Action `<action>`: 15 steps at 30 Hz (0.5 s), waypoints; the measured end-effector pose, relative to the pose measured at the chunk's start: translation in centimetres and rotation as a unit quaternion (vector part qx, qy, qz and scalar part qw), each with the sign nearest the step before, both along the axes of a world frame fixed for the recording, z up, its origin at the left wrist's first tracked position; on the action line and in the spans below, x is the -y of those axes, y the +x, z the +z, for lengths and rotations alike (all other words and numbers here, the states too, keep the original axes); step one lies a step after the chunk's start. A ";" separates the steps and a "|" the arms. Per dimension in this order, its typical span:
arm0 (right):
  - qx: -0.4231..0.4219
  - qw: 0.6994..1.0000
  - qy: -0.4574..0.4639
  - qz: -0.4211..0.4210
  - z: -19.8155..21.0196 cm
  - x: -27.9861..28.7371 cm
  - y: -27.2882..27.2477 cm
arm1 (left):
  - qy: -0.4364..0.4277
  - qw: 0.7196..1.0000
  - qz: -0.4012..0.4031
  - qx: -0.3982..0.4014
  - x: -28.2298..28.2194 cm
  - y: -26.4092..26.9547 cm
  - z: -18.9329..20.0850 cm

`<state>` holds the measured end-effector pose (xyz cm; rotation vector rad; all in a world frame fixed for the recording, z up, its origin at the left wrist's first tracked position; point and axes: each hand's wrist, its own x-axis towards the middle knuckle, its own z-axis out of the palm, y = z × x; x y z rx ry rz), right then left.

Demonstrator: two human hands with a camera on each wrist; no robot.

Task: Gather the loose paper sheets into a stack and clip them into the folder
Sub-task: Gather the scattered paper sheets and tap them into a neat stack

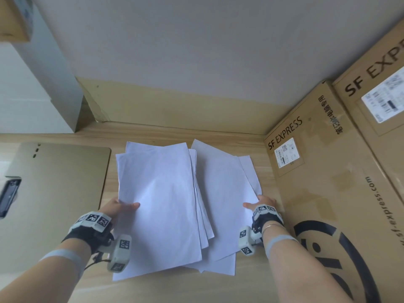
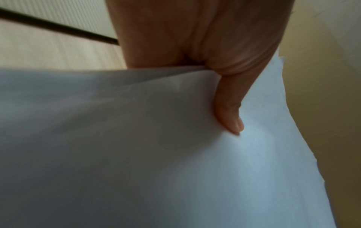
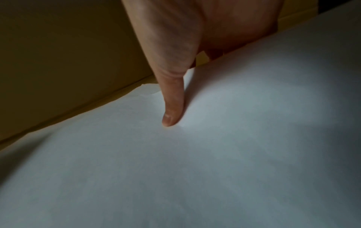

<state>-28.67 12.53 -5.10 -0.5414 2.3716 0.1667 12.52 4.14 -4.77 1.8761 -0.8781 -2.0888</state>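
Pinching fanned paper sheets (image 1: pixel 161 200) from both sides, left hand (image 1: pixel 119 207) and right hand (image 1: pixel 261 202) thumbs on top; risking lower sheets slipping out, leaving clipboard folder (image 1: pixel 59 182) waiting.

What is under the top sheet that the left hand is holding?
More white sheets fan out from beneath the top sheet toward the right hand, all on the wooden table. The left hand pinches its edge. How many lie below is hidden.

Storage or mailroom corner: stacked SF Express cartons (image 1: pixel 341 162) beside a wooden desk (image 1: pixel 251 287).
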 end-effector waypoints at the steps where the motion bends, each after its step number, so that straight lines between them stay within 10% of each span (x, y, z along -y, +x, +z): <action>1: 0.010 1.000 0.006 0.006 -0.4 -0.1 -0.3 | 0.001 1.000 -0.002 0.004 0.0 -0.1 -0.2; 15: -0.020 0.991 -0.125 0.032 -0.3 -1.9 1.0 | 0.018 0.999 -0.012 0.042 0.1 0.4 -1.3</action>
